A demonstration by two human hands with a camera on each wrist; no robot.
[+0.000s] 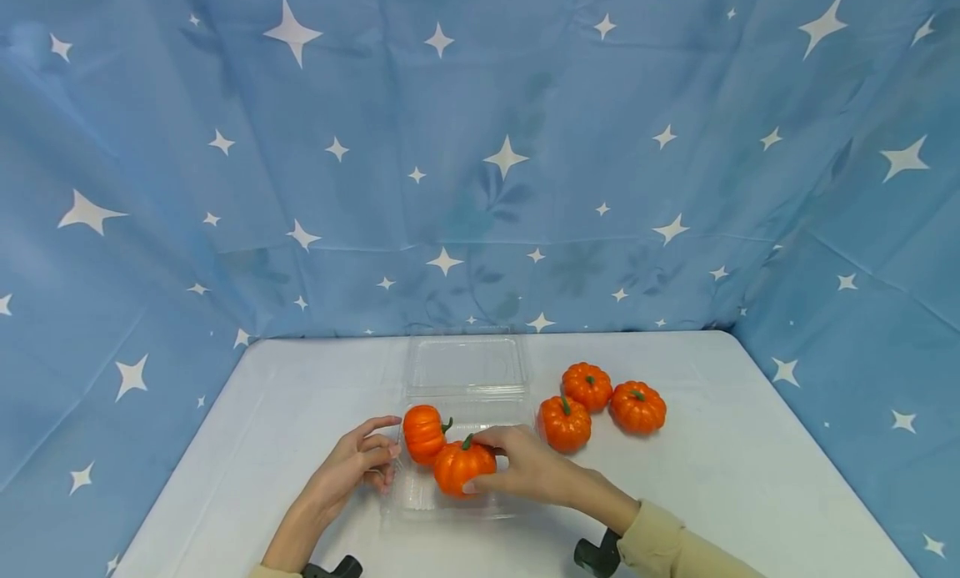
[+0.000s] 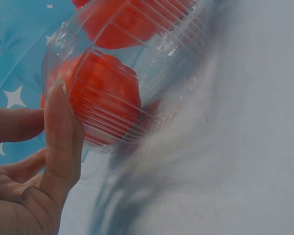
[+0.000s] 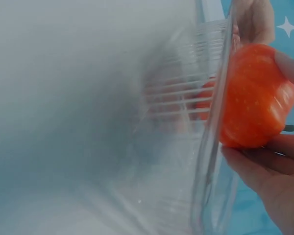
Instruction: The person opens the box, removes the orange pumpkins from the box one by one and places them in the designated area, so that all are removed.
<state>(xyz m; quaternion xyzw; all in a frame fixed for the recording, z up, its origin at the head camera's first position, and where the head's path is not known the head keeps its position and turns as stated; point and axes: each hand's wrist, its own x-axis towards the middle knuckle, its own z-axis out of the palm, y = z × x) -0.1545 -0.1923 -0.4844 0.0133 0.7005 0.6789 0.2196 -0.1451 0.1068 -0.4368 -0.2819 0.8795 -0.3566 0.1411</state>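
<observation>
Low, left of centre, the left hand has its fingers loosely extended at the clear container's left edge; whether they touch it is hard to tell. Inside, at left, lies a tipped pumpkin. Lower middle, the right hand pinches a second pumpkin over the container; pressed leftward, it could roll its neighbour or tilt the thin plastic. Right of centre, three pumpkins cluster on the table.

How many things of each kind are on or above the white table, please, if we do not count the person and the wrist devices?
Orange pumpkins: 5
Clear plastic container, lid open: 1
Total: 6
</observation>
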